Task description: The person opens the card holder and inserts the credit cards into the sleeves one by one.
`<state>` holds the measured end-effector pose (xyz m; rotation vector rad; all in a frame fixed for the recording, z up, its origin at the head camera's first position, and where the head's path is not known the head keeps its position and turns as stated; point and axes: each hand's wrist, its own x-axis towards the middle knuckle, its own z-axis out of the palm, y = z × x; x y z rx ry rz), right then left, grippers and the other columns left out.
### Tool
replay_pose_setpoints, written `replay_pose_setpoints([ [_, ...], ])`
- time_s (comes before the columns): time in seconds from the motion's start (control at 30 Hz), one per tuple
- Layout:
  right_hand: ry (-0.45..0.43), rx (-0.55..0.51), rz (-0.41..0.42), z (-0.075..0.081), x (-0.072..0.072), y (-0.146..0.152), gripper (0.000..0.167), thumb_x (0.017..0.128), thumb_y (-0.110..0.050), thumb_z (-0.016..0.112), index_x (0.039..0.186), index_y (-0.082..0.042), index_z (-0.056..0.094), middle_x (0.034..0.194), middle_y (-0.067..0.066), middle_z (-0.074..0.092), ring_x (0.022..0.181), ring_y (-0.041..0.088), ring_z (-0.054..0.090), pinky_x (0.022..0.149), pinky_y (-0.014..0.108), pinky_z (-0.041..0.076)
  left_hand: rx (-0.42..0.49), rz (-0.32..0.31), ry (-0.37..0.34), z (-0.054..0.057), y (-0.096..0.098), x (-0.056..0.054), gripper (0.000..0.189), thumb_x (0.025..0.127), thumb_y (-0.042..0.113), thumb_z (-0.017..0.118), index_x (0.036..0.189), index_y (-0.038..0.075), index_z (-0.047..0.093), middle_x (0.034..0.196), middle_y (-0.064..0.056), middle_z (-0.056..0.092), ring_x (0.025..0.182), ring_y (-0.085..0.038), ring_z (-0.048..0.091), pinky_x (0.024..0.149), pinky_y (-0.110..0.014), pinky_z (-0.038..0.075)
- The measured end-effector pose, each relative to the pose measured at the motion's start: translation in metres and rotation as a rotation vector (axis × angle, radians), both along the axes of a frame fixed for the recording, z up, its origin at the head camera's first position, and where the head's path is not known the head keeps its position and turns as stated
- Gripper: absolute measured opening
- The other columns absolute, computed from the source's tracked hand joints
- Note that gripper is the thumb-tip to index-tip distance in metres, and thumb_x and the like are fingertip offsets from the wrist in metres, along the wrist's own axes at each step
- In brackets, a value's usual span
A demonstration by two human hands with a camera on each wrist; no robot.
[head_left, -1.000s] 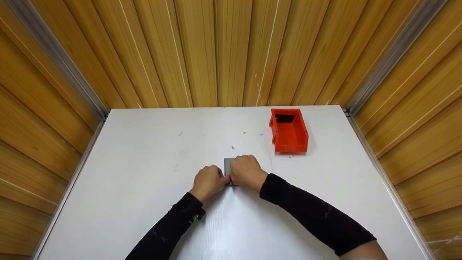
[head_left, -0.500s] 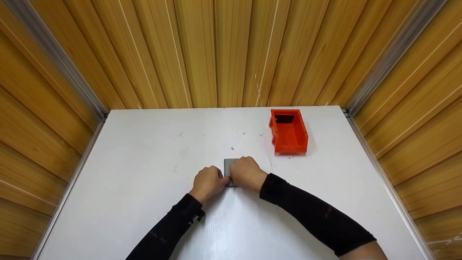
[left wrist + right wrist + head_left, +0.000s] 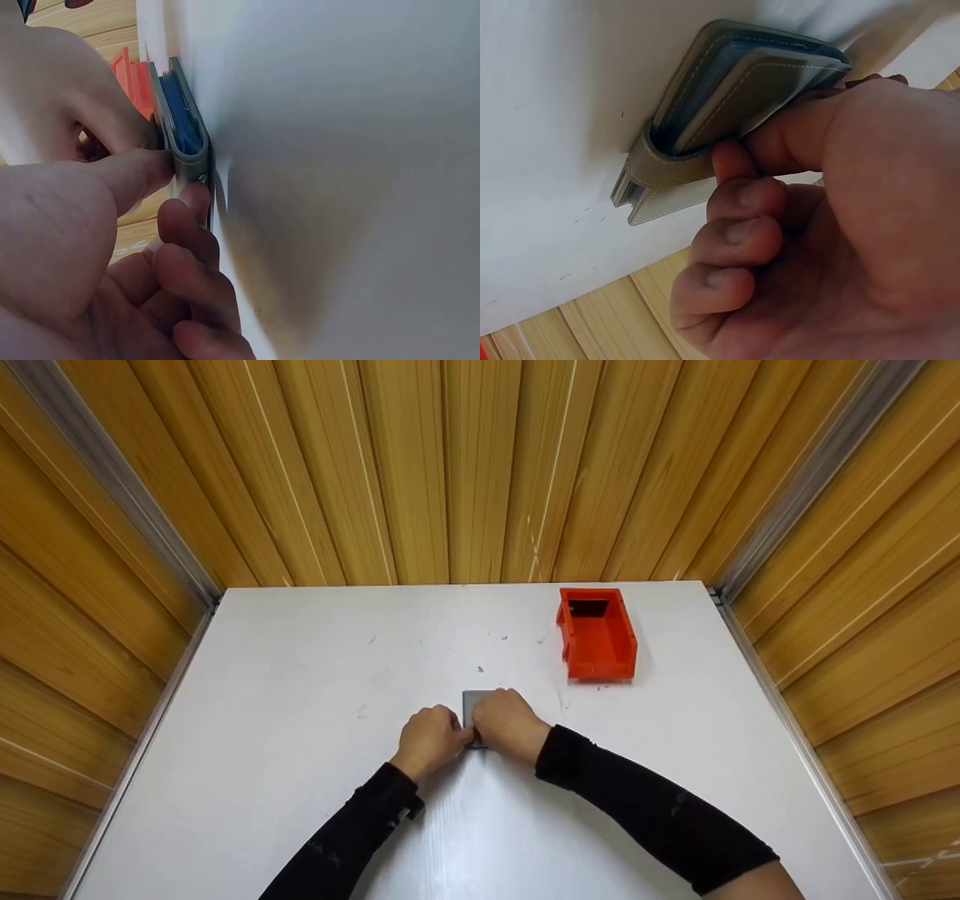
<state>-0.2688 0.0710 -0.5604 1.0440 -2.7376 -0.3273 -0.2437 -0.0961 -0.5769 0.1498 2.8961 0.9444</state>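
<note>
A grey stitched leather wallet lies on the white table, with a blue layer inside. My left hand pinches its near left corner between thumb and forefinger, the other fingers loosely curled. Over its right part, my right hand grips the wallet, hiding much of it from above. In the right wrist view, a leather strap bands the wallet, and the right thumb and curled forefinger are at its edge. The left wrist view shows the wallet edge-on, its folded layers slightly apart.
An orange-red plastic bin stands at the back right of the white table. Wood-patterned walls close in the back and both sides. Small marks dot the tabletop beyond the wallet.
My right hand has shifted slightly left and nearer, baring a little more of the wallet's far edge. The left hand keeps its hold, and the wallet stays in place.
</note>
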Motion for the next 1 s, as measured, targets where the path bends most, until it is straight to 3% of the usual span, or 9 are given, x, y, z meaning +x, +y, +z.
replay_pose_setpoints([
  [0.17,0.026,0.004,0.024,-0.0018,0.0017,-0.0005,0.016,0.085,-0.022,0.083,0.075,-0.012,0.076,0.072,0.005,0.072,0.068,0.025,0.069,0.064,0.04,0.062,-0.001,-0.006,-0.004,0.0003,-0.0008,0.0012,0.035,0.091,0.03,0.082,0.063,0.015,0.07,0.062,0.005,0.058,0.057,-0.013,0.049,0.053,-0.029,0.036],
  [0.47,-0.027,0.067,0.016,0.0017,0.0018,-0.003,0.015,0.087,-0.02,0.082,0.076,-0.012,0.076,0.074,0.004,0.073,0.071,0.024,0.07,0.067,0.039,0.063,-0.002,-0.018,-0.002,0.0001,-0.0022,0.0019,0.036,0.092,0.031,0.082,0.063,0.014,0.07,0.062,0.005,0.06,0.057,-0.013,0.05,0.053,-0.028,0.037],
  [0.77,-0.045,0.056,0.022,0.0041,0.0018,-0.0019,0.019,0.085,-0.023,0.084,0.074,-0.012,0.075,0.072,0.005,0.071,0.069,0.024,0.069,0.066,0.039,0.063,0.014,-0.017,0.001,-0.0005,-0.002,0.0015,0.039,0.091,0.032,0.082,0.059,0.016,0.067,0.059,0.008,0.054,0.056,-0.012,0.048,0.052,-0.028,0.036],
  [1.0,-0.109,0.054,-0.011,0.0048,-0.0011,0.0043,0.008,0.092,-0.013,0.076,0.085,-0.009,0.075,0.079,0.008,0.074,0.076,0.026,0.069,0.071,0.04,0.063,0.018,-0.015,0.021,-0.0004,-0.0018,0.0017,0.042,0.093,0.037,0.082,0.061,0.015,0.067,0.06,0.006,0.054,0.056,-0.013,0.047,0.053,-0.028,0.036],
])
